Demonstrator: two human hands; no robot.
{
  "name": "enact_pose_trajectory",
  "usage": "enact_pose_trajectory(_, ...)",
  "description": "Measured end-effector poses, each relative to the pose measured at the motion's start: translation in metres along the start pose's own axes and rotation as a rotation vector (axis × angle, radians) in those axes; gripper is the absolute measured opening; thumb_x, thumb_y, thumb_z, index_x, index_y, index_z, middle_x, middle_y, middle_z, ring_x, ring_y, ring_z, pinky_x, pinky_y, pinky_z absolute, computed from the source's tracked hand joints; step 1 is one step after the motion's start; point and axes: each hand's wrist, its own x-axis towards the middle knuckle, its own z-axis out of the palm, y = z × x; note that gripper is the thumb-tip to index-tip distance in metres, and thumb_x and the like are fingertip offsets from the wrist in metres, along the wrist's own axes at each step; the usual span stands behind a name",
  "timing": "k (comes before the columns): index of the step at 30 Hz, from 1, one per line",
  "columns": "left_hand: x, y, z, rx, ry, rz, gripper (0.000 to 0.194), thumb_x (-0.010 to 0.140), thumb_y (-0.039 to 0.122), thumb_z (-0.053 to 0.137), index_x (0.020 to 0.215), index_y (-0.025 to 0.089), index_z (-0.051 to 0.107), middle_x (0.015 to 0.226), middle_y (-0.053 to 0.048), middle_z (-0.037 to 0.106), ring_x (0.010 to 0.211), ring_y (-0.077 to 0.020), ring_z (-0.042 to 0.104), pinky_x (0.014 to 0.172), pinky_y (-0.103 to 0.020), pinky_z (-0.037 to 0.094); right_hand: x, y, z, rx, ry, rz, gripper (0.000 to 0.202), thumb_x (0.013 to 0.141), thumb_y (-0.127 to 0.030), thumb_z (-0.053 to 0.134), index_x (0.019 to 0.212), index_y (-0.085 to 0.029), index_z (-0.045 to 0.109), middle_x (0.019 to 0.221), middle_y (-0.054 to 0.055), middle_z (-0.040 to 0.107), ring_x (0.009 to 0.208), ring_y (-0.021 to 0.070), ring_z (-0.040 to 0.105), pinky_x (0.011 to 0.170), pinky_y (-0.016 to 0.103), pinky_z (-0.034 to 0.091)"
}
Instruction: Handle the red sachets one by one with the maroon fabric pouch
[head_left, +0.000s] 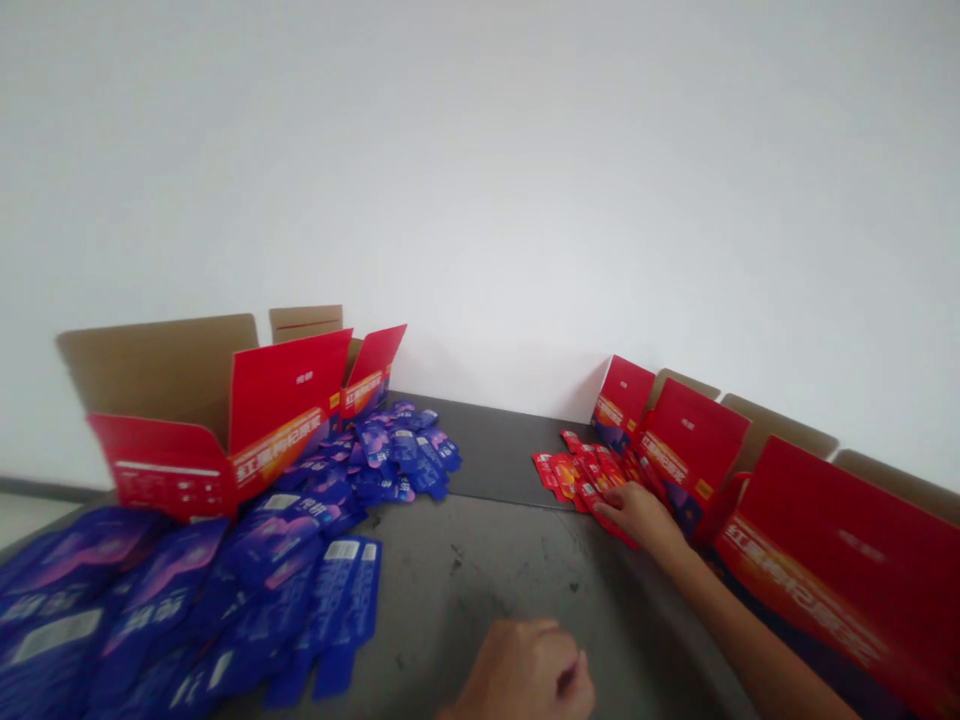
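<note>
**Reaching into the red sachets at the right of the table**

Your right hand (637, 512) stretched forward and lay palm down on the near edge of a small pile of red sachets (581, 475), fingers spread flat over them rather than curled around any one. Motion blur kept me from telling whether a sachet was pinched beneath the fingertips. The pile fanned out on the grey table (487, 570), its long axis running from the far left toward your hand at the near right, and most sachets lay lengthwise along that same slant. They sat ahead of and to the left of your knuckles, touching the fingers.

Your left hand (525, 672) rested near the bottom edge, closed into a loose fist with nothing visible inside it, well apart from the red pile.

Red cartons (694, 445) stood open just beside the sachets on the right. Blue sachets (225, 570) were heaped across the left, in front of another open red carton (225, 425).
</note>
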Motion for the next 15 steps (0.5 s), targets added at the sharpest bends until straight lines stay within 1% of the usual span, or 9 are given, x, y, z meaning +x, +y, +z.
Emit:
enact_pose_trajectory(3, -0.001, 0.002, -0.001, -0.010, -0.010, -0.011, 0.027, 0.082, 0.014, 0.059, 0.064, 0.018, 0.039, 0.063, 0.004, 0.042, 0.058, -0.0108, 0.034, 0.056, -0.032, 0.018, -0.010, 0.009, 0.008, -0.024, -0.054, 0.004, 0.030, 0.090, -0.050, 0.071, 0.095, -0.021, 0.078, 0.101, 0.009, 0.078, 0.096, 0.0263, 0.075, 0.084, 0.030, 0.052)
enact_pose_trajectory(6, -0.002, 0.004, -0.002, -0.009, -0.010, -0.027, 0.026, 0.083, 0.013, 0.058, 0.064, 0.018, 0.040, 0.063, 0.004, 0.042, 0.059, -0.0111, 0.036, 0.057, -0.032, 0.018, -0.018, 0.017, 0.015, -0.050, -0.094, 0.045, 0.039, 0.088, -0.052, 0.074, 0.109, -0.020, 0.077, 0.106, 0.011, 0.079, 0.100, 0.0287, 0.076, 0.085, 0.032, 0.053)
enact_pose_trajectory(9, -0.002, 0.004, -0.003, 0.001, -0.021, -0.030, 0.027, 0.082, 0.013, 0.059, 0.064, 0.018, 0.040, 0.063, 0.004, 0.041, 0.059, -0.0112, 0.034, 0.057, -0.032, 0.016, -0.019, 0.022, 0.017, -0.057, -0.113, 0.042, 0.039, 0.092, -0.050, 0.071, 0.118, -0.020, 0.076, 0.117, 0.012, 0.078, 0.110, 0.0290, 0.076, 0.091, 0.032, 0.053)
enact_pose_trajectory(11, -0.002, 0.004, -0.003, 0.003, -0.030, -0.029, 0.028, 0.082, 0.013, 0.059, 0.063, 0.018, 0.039, 0.063, 0.004, 0.041, 0.058, -0.0109, 0.033, 0.056, -0.031, 0.016, -0.018, 0.022, 0.016, -0.064, -0.126, 0.023, 0.036, 0.094, -0.046, 0.068, 0.119, -0.021, 0.076, 0.119, 0.012, 0.079, 0.114, 0.0291, 0.075, 0.093, 0.033, 0.053)
enact_pose_trajectory(13, -0.001, 0.003, -0.002, 0.002, -0.031, -0.033, 0.028, 0.082, 0.013, 0.060, 0.063, 0.018, 0.040, 0.063, 0.004, 0.042, 0.057, -0.0105, 0.035, 0.056, -0.031, 0.018, -0.017, 0.019, 0.015, -0.080, -0.146, -0.005, 0.029, 0.096, -0.041, 0.065, 0.114, -0.021, 0.077, 0.112, 0.011, 0.080, 0.109, 0.0291, 0.077, 0.092, 0.033, 0.053)
enact_pose_trajectory(15, -0.001, 0.003, -0.002, 0.001, -0.031, -0.037, 0.028, 0.081, 0.014, 0.060, 0.063, 0.018, 0.040, 0.063, 0.004, 0.043, 0.057, -0.0105, 0.036, 0.056, -0.031, 0.018, -0.019, 0.016, 0.015, -0.106, -0.163, -0.039, 0.022, 0.096, -0.034, 0.062, 0.106, -0.021, 0.077, 0.104, 0.011, 0.080, 0.103, 0.0291, 0.078, 0.090, 0.034, 0.053)
